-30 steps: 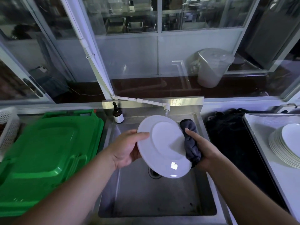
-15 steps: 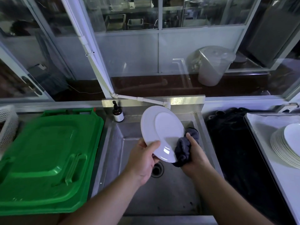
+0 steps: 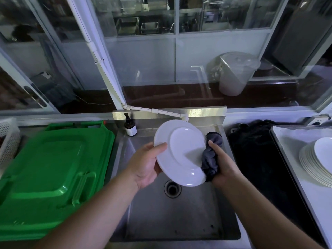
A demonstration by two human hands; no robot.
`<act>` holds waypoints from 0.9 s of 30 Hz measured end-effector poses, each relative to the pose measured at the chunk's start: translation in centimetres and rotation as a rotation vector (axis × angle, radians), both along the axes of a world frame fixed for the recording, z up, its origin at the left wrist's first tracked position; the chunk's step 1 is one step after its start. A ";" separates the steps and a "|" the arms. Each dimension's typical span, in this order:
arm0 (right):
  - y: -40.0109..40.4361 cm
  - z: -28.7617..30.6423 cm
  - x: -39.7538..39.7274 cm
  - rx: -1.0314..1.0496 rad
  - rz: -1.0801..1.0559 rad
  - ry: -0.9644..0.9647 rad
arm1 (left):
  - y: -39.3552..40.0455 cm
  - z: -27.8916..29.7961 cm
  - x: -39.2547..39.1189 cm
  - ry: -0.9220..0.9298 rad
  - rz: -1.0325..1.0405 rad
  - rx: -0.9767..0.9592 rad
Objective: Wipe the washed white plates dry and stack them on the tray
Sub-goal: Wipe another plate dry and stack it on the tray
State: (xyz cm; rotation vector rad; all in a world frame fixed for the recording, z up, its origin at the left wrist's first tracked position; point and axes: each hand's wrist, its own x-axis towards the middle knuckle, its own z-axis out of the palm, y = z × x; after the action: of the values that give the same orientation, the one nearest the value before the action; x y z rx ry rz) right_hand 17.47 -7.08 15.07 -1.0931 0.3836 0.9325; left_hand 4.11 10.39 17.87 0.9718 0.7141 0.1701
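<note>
I hold a white plate (image 3: 179, 151) tilted over the steel sink (image 3: 179, 216). My left hand (image 3: 145, 164) grips its left rim, thumb on the face. My right hand (image 3: 222, 166) grips a bunched dark grey cloth (image 3: 210, 157) pressed against the plate's right rim. A stack of several white plates (image 3: 316, 162) sits on the pale tray (image 3: 294, 141) at the far right.
A green plastic crate lid (image 3: 50, 177) fills the counter on the left, a white perforated basket (image 3: 9, 139) beyond it. A brown pump bottle (image 3: 130, 126) stands at the sink's back left corner. A white tap pipe (image 3: 158, 111) ends above the plate. Black cloth (image 3: 255, 151) lies between sink and tray.
The plate has turned in my hands; my left hand shifted from the bottom rim to the left rim, and the cloth moved up along the right rim.
</note>
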 end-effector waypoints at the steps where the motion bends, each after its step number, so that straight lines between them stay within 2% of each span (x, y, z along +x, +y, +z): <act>1: 0.2 -0.6 -0.3 -0.001 -0.028 0.032 | -1.0 -0.2 0.1 -0.014 0.045 0.003; 6: 0.7 -3.4 -2.0 0.028 -0.130 0.145 | -5.2 -1.1 0.0 -0.090 0.110 0.032; 9: -0.7 -4.2 -1.4 0.062 -0.069 0.106 | -5.2 -1.9 -0.7 -0.065 0.049 0.079; 12: -1.6 -3.5 -0.2 0.092 0.069 0.090 | -3.4 -1.0 -0.8 -0.027 0.022 0.040; 18: -2.7 -1.4 1.9 0.055 0.199 -0.047 | 0.5 1.2 -1.0 0.013 -0.186 0.007; 22: -1.9 -0.7 1.6 0.035 0.114 -0.042 | 0.1 1.0 -1.0 -0.034 -0.120 -0.010; 27: 0.8 -2.1 -0.8 0.031 -0.091 0.093 | -5.2 -0.8 0.1 -0.103 0.113 0.002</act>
State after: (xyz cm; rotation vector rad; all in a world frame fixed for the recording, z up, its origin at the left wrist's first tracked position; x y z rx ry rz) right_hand 16.72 -6.30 13.01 -0.9986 0.4896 0.9080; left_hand 4.24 5.22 17.03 0.9180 0.6742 0.3183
